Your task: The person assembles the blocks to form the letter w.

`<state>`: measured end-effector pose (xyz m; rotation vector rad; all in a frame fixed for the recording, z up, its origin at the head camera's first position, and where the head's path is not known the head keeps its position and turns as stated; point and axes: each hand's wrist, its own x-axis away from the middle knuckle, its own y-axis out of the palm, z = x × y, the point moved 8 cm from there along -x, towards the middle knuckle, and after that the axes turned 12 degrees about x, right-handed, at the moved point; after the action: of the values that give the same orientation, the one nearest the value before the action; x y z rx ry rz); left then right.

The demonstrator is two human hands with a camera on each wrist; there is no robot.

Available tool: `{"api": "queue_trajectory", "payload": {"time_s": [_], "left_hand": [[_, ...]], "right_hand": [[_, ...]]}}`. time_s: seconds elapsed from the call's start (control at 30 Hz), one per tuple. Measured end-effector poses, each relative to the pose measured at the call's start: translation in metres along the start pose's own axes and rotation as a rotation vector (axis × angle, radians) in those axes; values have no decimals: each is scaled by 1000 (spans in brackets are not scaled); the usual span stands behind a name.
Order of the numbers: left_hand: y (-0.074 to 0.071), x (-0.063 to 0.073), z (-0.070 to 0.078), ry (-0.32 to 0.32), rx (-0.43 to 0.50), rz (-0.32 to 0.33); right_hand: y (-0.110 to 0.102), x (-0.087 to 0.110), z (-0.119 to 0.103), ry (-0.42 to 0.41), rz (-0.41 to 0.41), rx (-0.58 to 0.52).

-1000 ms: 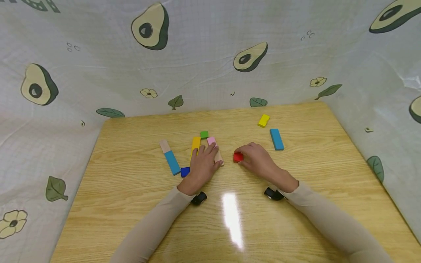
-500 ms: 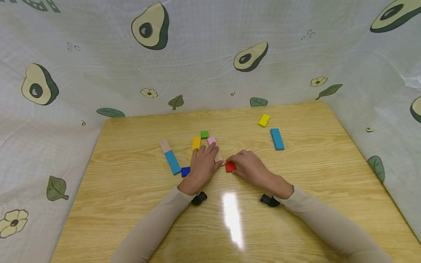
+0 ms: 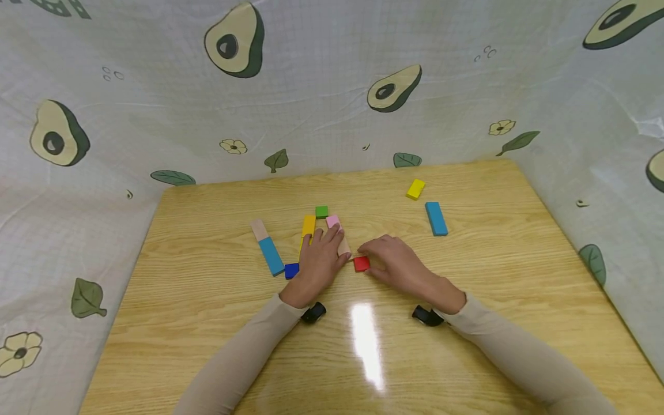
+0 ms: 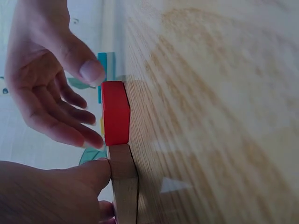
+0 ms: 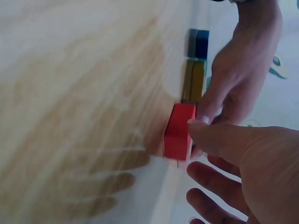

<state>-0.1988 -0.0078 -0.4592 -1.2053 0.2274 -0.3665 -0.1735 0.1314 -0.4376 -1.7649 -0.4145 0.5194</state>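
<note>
In the head view, my left hand (image 3: pixel 319 262) rests over a slanted row of blocks with its fingers spread. Its thumb lies against a plain wooden block (image 4: pixel 124 182), and the index fingertip is at a pink block (image 3: pixel 332 221). My right hand (image 3: pixel 396 262) is at a red block (image 3: pixel 361 264) on the table. Its thumb (image 5: pixel 201 128) is right at the red block's edge, while the other fingers are parted from it. The red block meets the end of the wooden block in the left wrist view. Yellow-orange blocks (image 3: pixel 309 223) are partly hidden beneath my left hand.
A green block (image 3: pixel 321 212) tops the slanted rows. Left of my left hand lie a dark blue block (image 3: pixel 291 271), a light blue block (image 3: pixel 271 256) and a pale wooden block (image 3: pixel 259 230). Farther right are a blue block (image 3: pixel 436 219) and a yellow block (image 3: pixel 415 189).
My right hand has brought the red block left and nearer to me, up to the end of the wooden block. Its fingers have since loosened slightly. My left hand has stayed in place.
</note>
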Motion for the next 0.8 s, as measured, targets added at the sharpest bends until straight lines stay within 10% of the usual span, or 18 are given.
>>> {"api": "queue_trajectory", "payload": {"time_s": [0.8], "left_hand": [[2, -1, -1, 5, 16, 10]], "right_hand": [[-35, 12, 135, 319, 106, 30]]}}
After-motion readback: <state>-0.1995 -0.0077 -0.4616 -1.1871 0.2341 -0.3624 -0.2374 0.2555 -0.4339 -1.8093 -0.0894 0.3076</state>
